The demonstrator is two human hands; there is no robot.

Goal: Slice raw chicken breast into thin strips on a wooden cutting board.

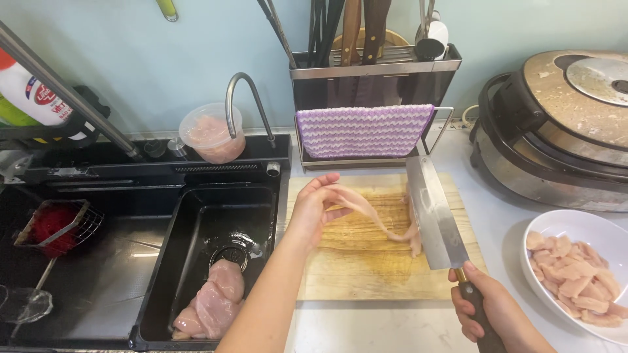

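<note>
Hands first, from the head cam: the left hand [313, 208] is up over the left part of the wooden cutting board [340, 278], fingers loosely curled and pinching one end of a long strip of raw chicken [366, 210], which stretches out to the right and looks lifted off the wood near the hand. The forearm comes in from the bottom of the shot at a slant, wrist bent a bit. The right hand [487, 314] is wrapped tight around the dark handle of a cleaver [435, 216], down at the lower right; the wide blade points away from the person and sits right against the far end of the strip on the board. Off to the right there's a white bowl [579, 222] full of cut chicken pieces. On the left, more whole raw chicken breasts [212, 301] lie in the black sink [196, 216], with a clear plastic tub [210, 134] behind the tap.
</note>
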